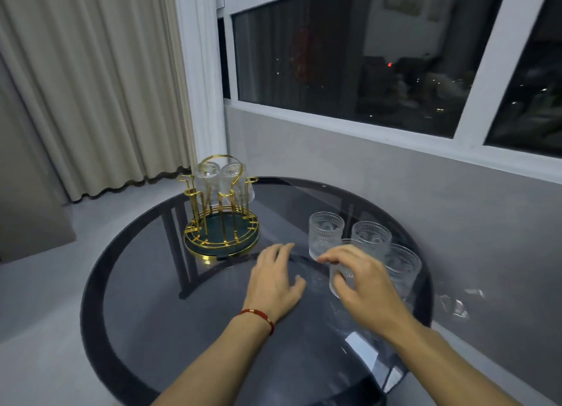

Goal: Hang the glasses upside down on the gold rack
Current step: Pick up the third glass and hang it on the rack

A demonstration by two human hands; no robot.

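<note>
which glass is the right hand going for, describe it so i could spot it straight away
On the round dark glass table, look to the right side, away from the gold rack, where four clear ribbed glasses stand upright in a cluster. It is the nearest glass of that cluster, closest to the person. Unlike the other three, it is partly covered by the right hand.

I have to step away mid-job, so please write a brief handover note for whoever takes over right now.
Left hand: open, palm down over the round glass table, holding nothing.
Right hand: fingers curled around the nearest glass; whether it is gripped yet is unclear.
Gold rack: far left of the table, two glasses already hung upside down on its far side; near pegs free.
Left to do: four upright glasses on the right, including the nearest one and the other three.
</note>
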